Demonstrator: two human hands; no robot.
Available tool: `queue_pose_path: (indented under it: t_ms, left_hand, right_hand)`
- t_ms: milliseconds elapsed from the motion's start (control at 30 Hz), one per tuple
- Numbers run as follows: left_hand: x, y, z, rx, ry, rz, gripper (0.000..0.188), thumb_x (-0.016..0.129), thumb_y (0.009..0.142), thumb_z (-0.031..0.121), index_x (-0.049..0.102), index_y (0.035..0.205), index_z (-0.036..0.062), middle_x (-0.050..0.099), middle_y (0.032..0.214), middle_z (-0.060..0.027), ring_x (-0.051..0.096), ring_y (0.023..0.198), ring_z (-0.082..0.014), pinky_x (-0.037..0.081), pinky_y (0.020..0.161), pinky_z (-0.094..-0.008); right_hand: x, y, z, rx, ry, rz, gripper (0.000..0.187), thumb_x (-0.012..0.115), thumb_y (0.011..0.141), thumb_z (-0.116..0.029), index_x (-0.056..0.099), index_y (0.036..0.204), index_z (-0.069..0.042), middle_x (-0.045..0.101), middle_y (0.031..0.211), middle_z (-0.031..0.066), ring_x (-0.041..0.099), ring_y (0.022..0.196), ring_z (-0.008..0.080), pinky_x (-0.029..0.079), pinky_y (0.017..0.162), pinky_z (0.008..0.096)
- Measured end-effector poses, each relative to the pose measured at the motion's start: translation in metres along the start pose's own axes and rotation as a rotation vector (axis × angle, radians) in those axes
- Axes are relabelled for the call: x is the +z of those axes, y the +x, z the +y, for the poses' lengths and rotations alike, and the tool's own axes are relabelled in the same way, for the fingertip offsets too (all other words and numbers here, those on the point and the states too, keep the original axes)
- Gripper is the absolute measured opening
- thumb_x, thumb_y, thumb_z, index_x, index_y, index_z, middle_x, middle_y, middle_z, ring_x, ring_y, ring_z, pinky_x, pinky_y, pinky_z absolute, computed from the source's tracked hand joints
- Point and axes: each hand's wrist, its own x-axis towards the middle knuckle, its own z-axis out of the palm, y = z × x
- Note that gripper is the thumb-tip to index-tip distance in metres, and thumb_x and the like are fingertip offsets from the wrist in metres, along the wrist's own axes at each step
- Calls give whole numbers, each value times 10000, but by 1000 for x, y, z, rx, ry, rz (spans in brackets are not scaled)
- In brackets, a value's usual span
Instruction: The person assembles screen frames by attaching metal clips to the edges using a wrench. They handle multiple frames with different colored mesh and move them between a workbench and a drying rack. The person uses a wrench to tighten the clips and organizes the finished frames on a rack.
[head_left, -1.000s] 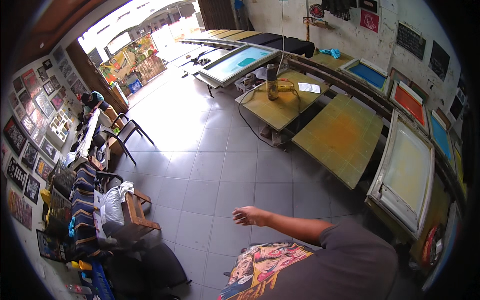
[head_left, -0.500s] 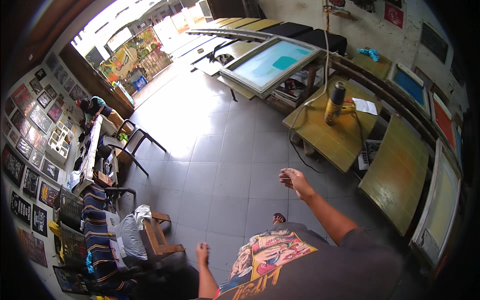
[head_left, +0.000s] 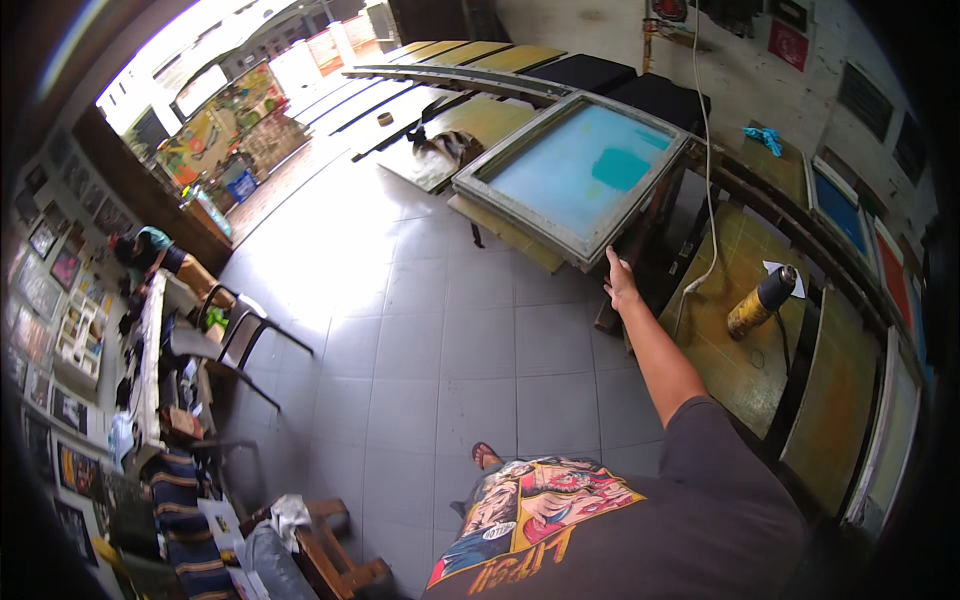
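Observation:
My right hand (head_left: 621, 284) reaches forward on a stretched arm, fingers apart. It is at the near corner of a wooden-framed printing screen (head_left: 575, 180) with pale blue mesh and a teal patch. Whether the fingertips touch the frame I cannot tell. The screen lies tilted on a board at the bench's end. Nothing shows in that hand. My left hand is out of view. Right of my arm, a yellow and black heat gun (head_left: 762, 302) stands tilted on a stained yellow board (head_left: 735, 250).
A cat (head_left: 446, 148) is on a board beyond the screen. Boards line the long bench. A white cable (head_left: 712, 190) hangs down at the right. To the left are a chair (head_left: 240, 340), a wooden stool (head_left: 335, 560) and a person (head_left: 170, 260) bending over a table.
My right arm has extended forward to the screen's corner. My left hand has left the view. I am closer to the screen, and the stool has slid toward the lower edge.

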Motion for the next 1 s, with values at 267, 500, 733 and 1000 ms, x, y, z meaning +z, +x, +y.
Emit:
queue_pose_path:
  t_ms: [267, 500, 733, 1000]
  left_hand:
    - [-323, 262, 269, 544, 72, 393, 469, 588, 849, 377, 586, 1048, -48, 631, 1008, -247, 601, 974, -379, 472, 832, -432]
    - [-331, 237, 696, 1105, -49, 172, 432, 593, 882, 304, 547, 1122, -53, 607, 1081, -242, 592, 1029, -310, 462, 874, -357]
    - [-296, 245, 905, 1285, 103, 185, 438, 568, 893, 349, 544, 1128, -20, 618, 1034, -222, 606, 960, -304, 469, 814, -368]
    - [-248, 286, 1015, 1046, 265, -225, 610, 510, 867, 548, 605, 1008, -38, 563, 712, -143, 533, 649, -202, 452, 621, -370]
  right_hand:
    - [38, 75, -8, 66, 97, 266, 953, 554, 776, -638, 231, 1428, -24, 232, 1481, 156, 253, 1347, 306, 237, 1062, 472]
    - [-4, 119, 16, 13, 182, 364, 894, 505, 819, -612, 258, 1414, 8, 276, 1465, 169, 288, 1337, 291, 263, 1052, 423]
    - [48, 95, -4, -132, 115, 469, 679, 519, 872, -509, 420, 1341, -28, 445, 1346, 128, 409, 1239, 233, 328, 1006, 355]
    - [54, 107, -24, 31, 276, 576, 693, 463, 893, -548, 430, 1329, -11, 448, 1342, 135, 420, 1226, 243, 347, 992, 352]
